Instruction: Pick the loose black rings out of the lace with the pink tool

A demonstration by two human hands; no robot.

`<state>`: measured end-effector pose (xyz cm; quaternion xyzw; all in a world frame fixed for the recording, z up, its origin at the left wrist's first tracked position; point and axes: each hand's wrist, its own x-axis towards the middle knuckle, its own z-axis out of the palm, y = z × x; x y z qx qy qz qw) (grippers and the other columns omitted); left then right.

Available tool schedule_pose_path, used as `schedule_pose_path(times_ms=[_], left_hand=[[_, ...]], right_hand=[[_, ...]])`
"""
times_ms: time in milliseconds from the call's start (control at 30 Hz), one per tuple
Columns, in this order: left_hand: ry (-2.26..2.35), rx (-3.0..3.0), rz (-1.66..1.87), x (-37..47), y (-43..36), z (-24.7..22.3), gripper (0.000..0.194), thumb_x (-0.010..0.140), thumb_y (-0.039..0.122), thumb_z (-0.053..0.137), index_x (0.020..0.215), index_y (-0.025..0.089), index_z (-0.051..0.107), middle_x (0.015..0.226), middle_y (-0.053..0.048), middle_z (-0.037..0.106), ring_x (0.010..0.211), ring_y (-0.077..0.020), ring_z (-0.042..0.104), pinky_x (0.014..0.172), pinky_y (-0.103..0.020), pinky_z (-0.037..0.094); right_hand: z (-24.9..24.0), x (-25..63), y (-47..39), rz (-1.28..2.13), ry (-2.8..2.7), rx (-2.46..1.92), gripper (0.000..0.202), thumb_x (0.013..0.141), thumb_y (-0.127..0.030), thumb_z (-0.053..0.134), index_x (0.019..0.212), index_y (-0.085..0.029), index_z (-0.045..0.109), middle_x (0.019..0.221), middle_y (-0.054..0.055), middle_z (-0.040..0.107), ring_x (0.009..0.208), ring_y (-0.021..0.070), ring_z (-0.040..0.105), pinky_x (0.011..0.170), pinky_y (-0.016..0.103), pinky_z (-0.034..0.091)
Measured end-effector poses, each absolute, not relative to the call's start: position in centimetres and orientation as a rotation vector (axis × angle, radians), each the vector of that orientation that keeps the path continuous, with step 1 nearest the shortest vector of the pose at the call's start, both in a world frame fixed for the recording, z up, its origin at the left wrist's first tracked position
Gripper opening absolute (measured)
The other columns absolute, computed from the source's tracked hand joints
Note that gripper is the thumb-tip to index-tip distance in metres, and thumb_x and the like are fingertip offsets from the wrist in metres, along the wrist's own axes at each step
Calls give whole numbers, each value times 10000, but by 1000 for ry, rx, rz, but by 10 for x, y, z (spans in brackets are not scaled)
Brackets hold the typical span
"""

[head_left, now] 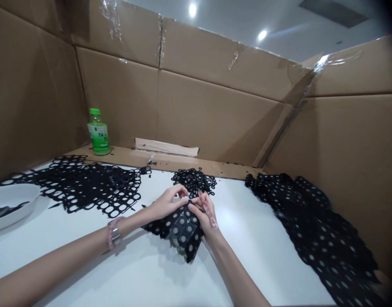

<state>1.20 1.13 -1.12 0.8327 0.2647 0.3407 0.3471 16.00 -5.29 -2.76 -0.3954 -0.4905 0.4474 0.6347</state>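
Observation:
Between my hands hangs a piece of black perforated sheet (182,226) with rows of ring-shaped cuts and light round holes. My left hand (170,201) is closed at its upper edge, thumb and fingers bent together. At the same edge, my right hand (206,213) pinches the sheet between thumb and fingers; something clear and reddish lies along its side. The fingertips nearly meet, and what lies exactly between them is too small to make out. Just beyond the hands is a heap of small black rings (192,175).
At left lies black lattice sheet (96,185) with large open holes, beside a white bowl (15,217) containing dark pieces. A green bottle (99,135) stands at the back left. More perforated black sheet (311,226) lies along the right. Cardboard walls (196,111) surround the white table (247,238).

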Motion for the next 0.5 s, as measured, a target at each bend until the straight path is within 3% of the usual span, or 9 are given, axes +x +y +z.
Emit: schedule_pose_path(times_ms=[233, 367, 500], left_hand=[[653, 2076, 863, 19, 4, -10, 255, 761, 344, 564, 737, 105, 652, 696, -50, 657, 639, -145, 580, 593, -220, 442], [818, 1907, 998, 20, 36, -14, 291, 753, 341, 525, 584, 115, 596, 548, -23, 601, 507, -121, 538, 496, -211, 416], [932, 1817, 1183, 28, 85, -19, 327, 785, 368, 420, 790, 104, 613, 672, -64, 633, 529, -134, 551, 522, -251, 442]], right_hand=[[-29, 158, -53, 927, -1088, -908, 381, 661, -235, 668, 709, -233, 290, 713, -48, 547, 640, 122, 533, 672, 267, 404], [-34, 159, -50, 840, -1051, -927, 305, 665, -200, 604, 701, -230, 303, 711, -44, 512, 673, 129, 504, 701, 272, 393], [-38, 159, -47, 877, -968, -929, 271, 662, -169, 541, 686, -229, 278, 619, -69, 396, 566, 110, 382, 587, 243, 331]])
